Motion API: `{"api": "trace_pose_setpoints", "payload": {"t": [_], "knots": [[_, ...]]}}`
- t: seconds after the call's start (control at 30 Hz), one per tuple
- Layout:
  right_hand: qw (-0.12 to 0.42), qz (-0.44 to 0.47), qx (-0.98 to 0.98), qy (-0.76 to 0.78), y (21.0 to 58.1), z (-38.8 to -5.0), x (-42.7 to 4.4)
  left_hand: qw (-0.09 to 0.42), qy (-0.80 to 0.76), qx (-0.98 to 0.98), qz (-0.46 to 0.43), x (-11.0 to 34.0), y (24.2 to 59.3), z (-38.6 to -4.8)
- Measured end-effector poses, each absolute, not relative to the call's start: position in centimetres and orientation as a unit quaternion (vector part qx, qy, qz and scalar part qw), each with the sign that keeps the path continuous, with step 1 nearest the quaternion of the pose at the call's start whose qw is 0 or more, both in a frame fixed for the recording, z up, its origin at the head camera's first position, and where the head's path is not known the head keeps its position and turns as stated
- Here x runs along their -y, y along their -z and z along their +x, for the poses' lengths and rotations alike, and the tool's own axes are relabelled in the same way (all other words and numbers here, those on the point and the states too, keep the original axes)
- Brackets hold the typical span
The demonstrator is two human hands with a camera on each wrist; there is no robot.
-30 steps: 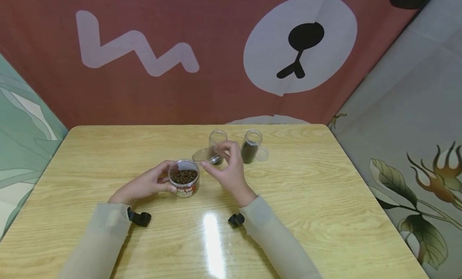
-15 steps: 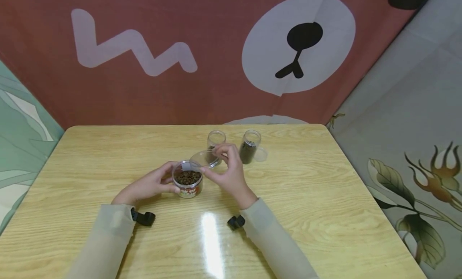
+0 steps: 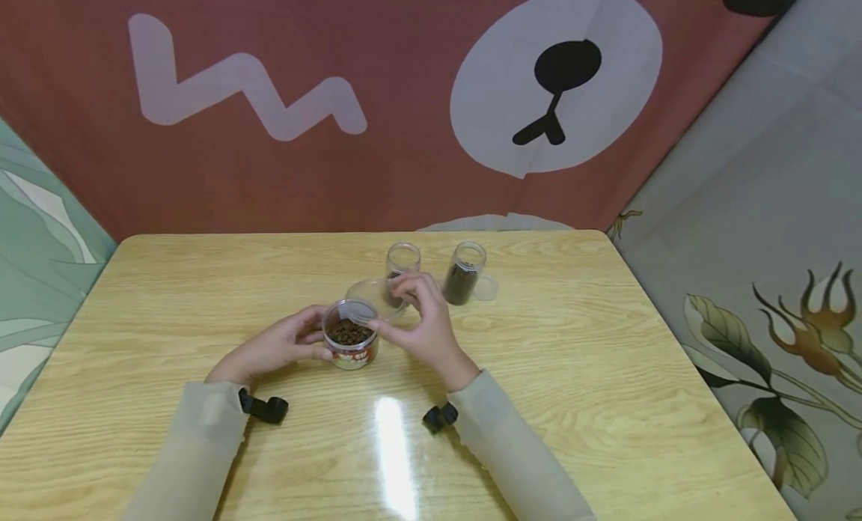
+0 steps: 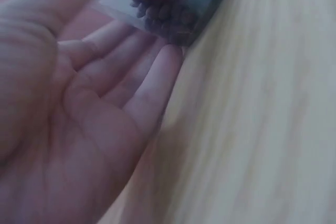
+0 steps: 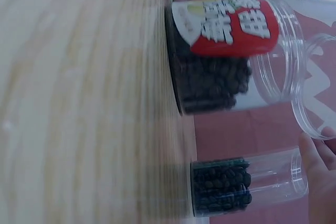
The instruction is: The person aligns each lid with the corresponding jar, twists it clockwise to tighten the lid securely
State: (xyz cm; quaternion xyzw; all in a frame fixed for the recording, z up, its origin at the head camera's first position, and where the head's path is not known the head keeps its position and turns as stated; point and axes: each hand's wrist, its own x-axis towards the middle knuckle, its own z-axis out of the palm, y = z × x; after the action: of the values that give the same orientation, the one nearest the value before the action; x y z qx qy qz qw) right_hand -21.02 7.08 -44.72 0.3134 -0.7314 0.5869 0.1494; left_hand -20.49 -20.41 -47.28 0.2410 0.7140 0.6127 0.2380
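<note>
My left hand [image 3: 286, 341] grips the side of a wide clear plastic jar [image 3: 353, 358] with a red-and-white label, partly filled with brown bean-like pieces. In the left wrist view, the fingers of my left hand [image 4: 89, 103] wrap around the jar's lower part [image 4: 168, 17]. My right hand [image 3: 427, 319] pinches a clear round lid [image 3: 369, 287] by its edge. The lid tilts over the jar's far right rim; in the right wrist view, the lid [image 5: 298, 103] stands at the jar's mouth. Whether they touch is hard to tell.
Behind the right hand stand two slim clear jars, the left one [image 3: 402, 257] partly hidden and the right one [image 3: 462, 283] holding dark pieces. A small clear lid [image 3: 487, 287] lies beside the right one. A patterned cloth [image 3: 283, 177] hangs behind the wooden table [image 3: 606, 401].
The left hand has brought the wide jar slightly right, towards the lid. The right hand has shifted the lid a little left, so it now overlaps the jar's rim. The slim jars have stayed put.
</note>
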Motion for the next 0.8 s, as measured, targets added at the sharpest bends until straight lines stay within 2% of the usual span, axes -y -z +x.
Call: {"api": "trace_pose_setpoints", "payload": {"t": [0.3,0.8], "knots": [[0.16,0.343,0.769,-0.515,44.97,-21.1,-7.16,0.229,-0.612,-0.72,0.234,20.44,47.83,-20.66],[0.133,0.378,0.769,-0.498,45.4,-21.11,-7.03,0.222,-0.612,-0.721,0.238,20.1,47.6,-20.5]]}}
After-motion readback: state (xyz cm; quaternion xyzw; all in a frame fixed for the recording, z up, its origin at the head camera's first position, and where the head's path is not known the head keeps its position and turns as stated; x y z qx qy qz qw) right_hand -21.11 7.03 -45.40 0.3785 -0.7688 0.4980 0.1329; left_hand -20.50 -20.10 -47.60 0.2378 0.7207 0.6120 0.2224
